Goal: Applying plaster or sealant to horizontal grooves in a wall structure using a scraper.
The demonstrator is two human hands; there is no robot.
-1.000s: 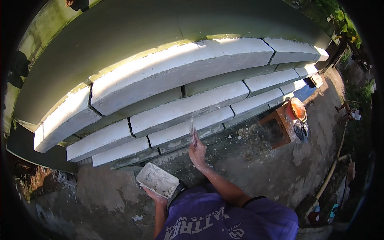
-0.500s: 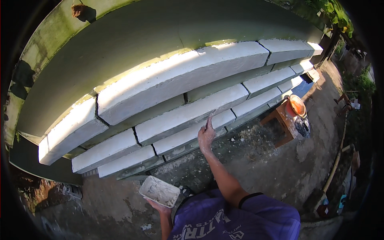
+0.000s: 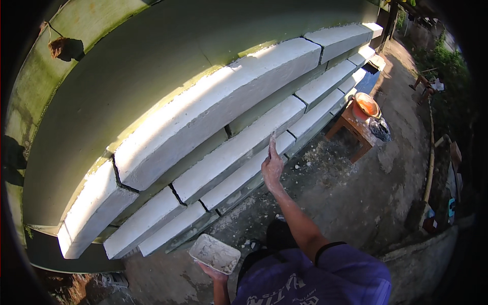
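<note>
The left hand (image 3: 213, 273) holds a rectangular tub (image 3: 222, 241) of whitish paste (image 3: 215, 255) from below, near the purple shirt (image 3: 330, 277). The right hand (image 3: 273, 166) is at the middle white ledge's (image 3: 244, 146) front face — fingers close together; whether they grip a tool cannot be determined.

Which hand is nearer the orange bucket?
Right. The right hand, by the white ledges, is left of the orange bucket; the left hand, holding the tub, is farther off, lower left.

Matt ledges (image 3: 240, 147), rough matt paste (image 3: 216, 253)
</note>
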